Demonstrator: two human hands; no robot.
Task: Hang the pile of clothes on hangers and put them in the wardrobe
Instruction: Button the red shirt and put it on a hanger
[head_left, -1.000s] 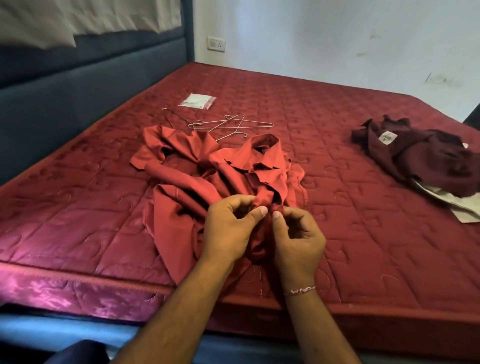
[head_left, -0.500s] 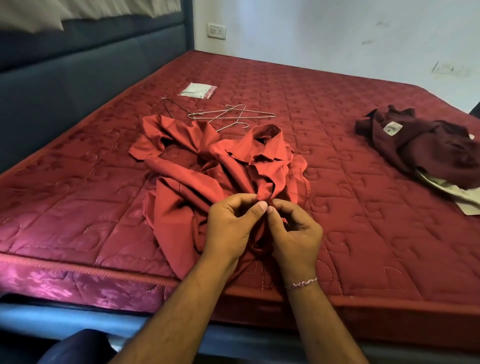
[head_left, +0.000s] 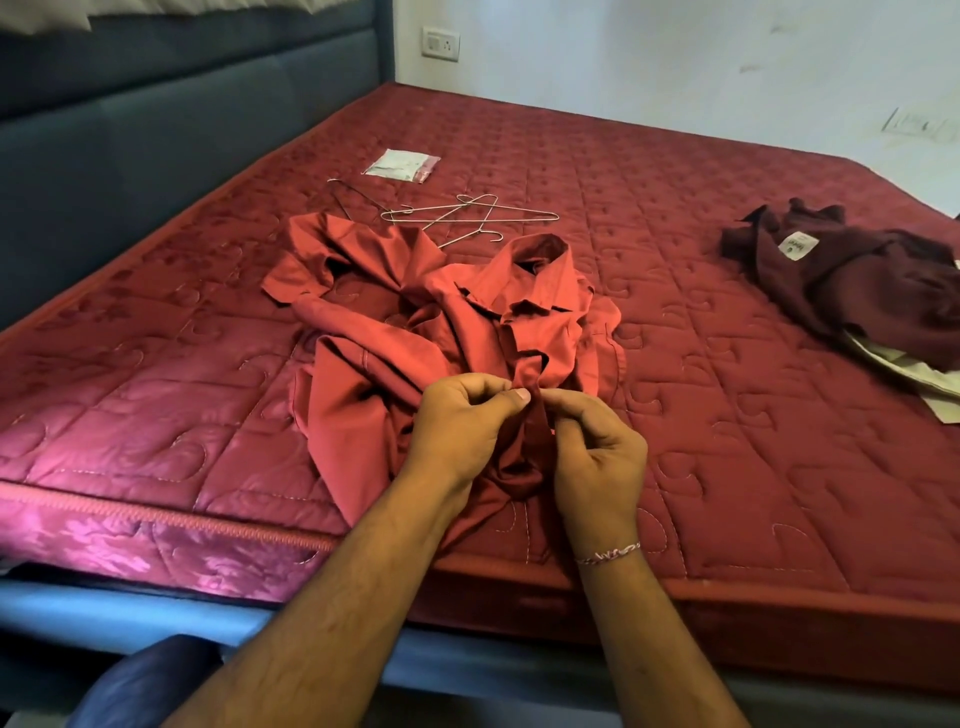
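A crumpled red shirt (head_left: 415, 322) lies on the red quilted mattress (head_left: 727, 467), collar pointing away from me. My left hand (head_left: 457, 426) and my right hand (head_left: 597, 457) meet at the shirt's front edge near the mattress's near side, and both pinch the same fold of fabric between thumb and fingers. Several wire hangers (head_left: 467, 218) lie just beyond the shirt. A dark maroon garment (head_left: 852, 280) with a white label sits at the right, on top of a cream one (head_left: 904, 379).
A small clear plastic packet (head_left: 402, 165) lies beyond the hangers. A dark blue padded headboard (head_left: 130, 135) runs along the left. A white wall with a socket (head_left: 440, 44) stands behind the bed. A blue bed frame (head_left: 156, 608) shows below the mattress edge.
My two hands have drawn closer together on the shirt's front edge, thumbs now nearly touching. The view has tilted down slightly; the shirt and hangers lie as before.
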